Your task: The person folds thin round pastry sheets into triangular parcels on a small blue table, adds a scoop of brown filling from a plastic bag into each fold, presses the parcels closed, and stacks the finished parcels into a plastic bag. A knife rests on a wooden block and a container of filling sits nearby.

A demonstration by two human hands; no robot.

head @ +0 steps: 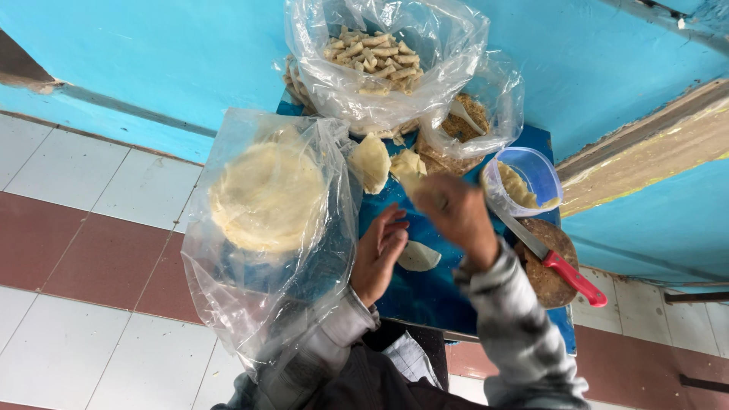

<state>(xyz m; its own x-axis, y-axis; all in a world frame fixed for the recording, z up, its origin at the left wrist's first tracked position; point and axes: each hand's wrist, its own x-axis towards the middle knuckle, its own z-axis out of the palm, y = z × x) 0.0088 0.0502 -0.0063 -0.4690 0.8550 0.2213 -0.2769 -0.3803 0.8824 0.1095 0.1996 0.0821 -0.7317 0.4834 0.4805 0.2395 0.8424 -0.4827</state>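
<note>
Up top, a clear bag (448, 45) holds rolled pastry sticks (376, 57).

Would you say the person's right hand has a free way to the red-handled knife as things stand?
Probably yes: the right hand hovers just left of the knife, which lies uncovered on the round board, with nothing between them.

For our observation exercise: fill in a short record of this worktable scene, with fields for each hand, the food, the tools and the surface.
Left hand: open, resting on the blue table, beside a cut wrapper piece
Right hand: raised, blurred, pinching a wrapper piece
Wrapper stack: round, pale, in a clear bag
Rolled pieces: piled in the far bag
Tub: clear, holds pale paste
Knife: red handle, lying on a round wooden board
</note>
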